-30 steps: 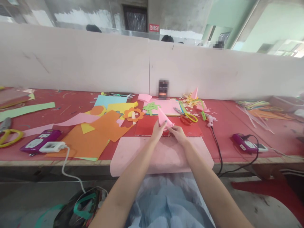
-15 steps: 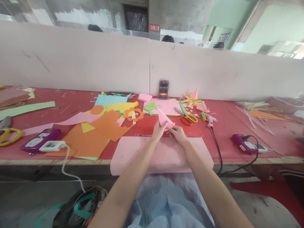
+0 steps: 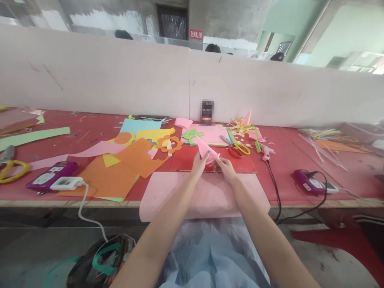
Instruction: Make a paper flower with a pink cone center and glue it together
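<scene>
A pink paper cone [image 3: 205, 148] is held up between my two hands, over the near edge of a red board [image 3: 186, 158]. My left hand [image 3: 199, 166] is closed around its left side, thumb on the paper. With fingers pinched, my right hand [image 3: 225, 167] grips the cone's lower right edge; its fingertips are partly hidden. Beneath my wrists lies a large pink sheet [image 3: 180, 196], hanging over the table's front edge. Just beyond the hands are green paper strips [image 3: 192, 136] on a pink paper stack [image 3: 211, 132], and scissors [image 3: 240, 149] with a yellow and orange handle.
Orange sheets [image 3: 105, 176] and an orange paper flower ring [image 3: 162, 150] lie to the left, near a purple power strip [image 3: 52, 178]. On the right are a pink glue gun [image 3: 266, 152] with a black cord and another power strip [image 3: 309, 182]. A white partition [image 3: 120, 80] stands behind.
The pink cone has tilted and shifted slightly left in my hands. My right hand has moved slightly, still at its lower right edge.
</scene>
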The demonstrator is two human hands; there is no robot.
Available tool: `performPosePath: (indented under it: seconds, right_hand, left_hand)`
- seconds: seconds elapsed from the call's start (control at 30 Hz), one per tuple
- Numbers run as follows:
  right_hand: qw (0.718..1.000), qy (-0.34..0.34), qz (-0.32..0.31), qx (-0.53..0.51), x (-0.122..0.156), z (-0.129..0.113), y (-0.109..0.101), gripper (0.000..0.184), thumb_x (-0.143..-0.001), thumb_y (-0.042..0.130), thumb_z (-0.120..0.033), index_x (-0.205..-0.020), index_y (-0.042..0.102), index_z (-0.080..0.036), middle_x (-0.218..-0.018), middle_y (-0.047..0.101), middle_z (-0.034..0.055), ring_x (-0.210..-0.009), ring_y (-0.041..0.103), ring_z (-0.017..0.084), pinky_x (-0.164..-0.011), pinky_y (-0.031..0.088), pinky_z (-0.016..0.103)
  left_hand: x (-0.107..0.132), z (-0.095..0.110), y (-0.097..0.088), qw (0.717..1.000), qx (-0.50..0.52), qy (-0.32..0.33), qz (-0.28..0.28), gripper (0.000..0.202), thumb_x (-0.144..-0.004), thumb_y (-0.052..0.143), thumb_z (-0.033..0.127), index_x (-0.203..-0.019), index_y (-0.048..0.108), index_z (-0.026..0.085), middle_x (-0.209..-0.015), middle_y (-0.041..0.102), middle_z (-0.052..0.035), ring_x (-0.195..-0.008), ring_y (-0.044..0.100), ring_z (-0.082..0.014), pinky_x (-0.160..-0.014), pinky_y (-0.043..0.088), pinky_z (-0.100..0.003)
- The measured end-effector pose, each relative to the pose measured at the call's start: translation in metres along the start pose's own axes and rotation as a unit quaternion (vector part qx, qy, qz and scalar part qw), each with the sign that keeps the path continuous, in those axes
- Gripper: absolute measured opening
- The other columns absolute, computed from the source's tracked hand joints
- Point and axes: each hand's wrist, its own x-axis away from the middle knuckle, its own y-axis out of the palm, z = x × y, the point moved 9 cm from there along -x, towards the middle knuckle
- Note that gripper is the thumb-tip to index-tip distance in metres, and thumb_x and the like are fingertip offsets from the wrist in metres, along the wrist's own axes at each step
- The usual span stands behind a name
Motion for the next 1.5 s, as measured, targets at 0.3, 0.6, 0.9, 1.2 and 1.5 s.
performPosePath:
  seconds: [0.3,0.6,0.9,1.2,1.5]
  right_hand:
    - [0.999,-0.016,0.013,0.044,0.000,-0.002,-0.002,0.037,-0.070,0.057,-0.054,-0.062,0.059,-0.018,-0.049,0.053,-0.0016,-0.042,0.047,0.010,-0.044,0.040,0.023]
    - [0.999,-0.013,0.017,0.023,-0.002,0.001,-0.003,0.035,-0.069,0.059,-0.051,-0.061,0.057,-0.017,-0.047,0.053,-0.0024,-0.041,0.047,0.009,-0.043,0.038,0.022]
    - [0.996,-0.026,0.042,0.072,-0.003,-0.002,-0.008,0.038,-0.068,0.058,-0.052,-0.056,0.054,-0.017,-0.046,0.052,-0.0026,-0.040,0.045,0.008,-0.044,0.036,0.022]
    - [0.994,-0.036,0.068,0.084,-0.003,-0.005,-0.013,0.040,-0.066,0.058,-0.054,-0.054,0.051,-0.018,-0.045,0.051,-0.0031,-0.040,0.043,0.008,-0.043,0.034,0.023]
    - [0.994,-0.039,0.084,0.051,-0.006,-0.001,-0.018,0.037,-0.068,0.059,-0.051,-0.054,0.050,-0.018,-0.046,0.050,-0.0041,-0.038,0.042,0.008,-0.040,0.031,0.022]
  left_hand:
    - [0.000,-0.001,-0.001,1.000,0.001,-0.005,0.006,0.031,-0.066,0.062,0.040,-0.082,0.057,0.014,-0.082,0.063,-0.0065,-0.083,0.060,-0.0214,-0.074,0.047,-0.033]
    - [0.002,0.002,0.005,1.000,0.018,0.003,-0.023,0.036,-0.068,0.061,0.042,-0.087,0.055,0.013,-0.086,0.062,-0.0079,-0.084,0.060,-0.0213,-0.072,0.047,-0.032]
    - [0.006,0.008,0.007,0.999,0.016,0.005,-0.027,0.029,-0.065,0.062,0.039,-0.077,0.055,0.014,-0.072,0.060,-0.0038,-0.070,0.057,-0.0165,-0.063,0.042,-0.026]
    - [-0.001,0.000,0.008,0.999,0.035,0.006,-0.028,0.031,-0.059,0.068,0.029,-0.083,0.055,0.013,-0.076,0.062,-0.0045,-0.077,0.058,-0.0182,-0.070,0.044,-0.029]
    - [0.002,0.000,0.008,1.000,-0.017,0.009,-0.022,0.030,-0.059,0.066,0.018,-0.086,0.053,0.013,-0.085,0.061,-0.0062,-0.082,0.058,-0.0196,-0.071,0.046,-0.031]
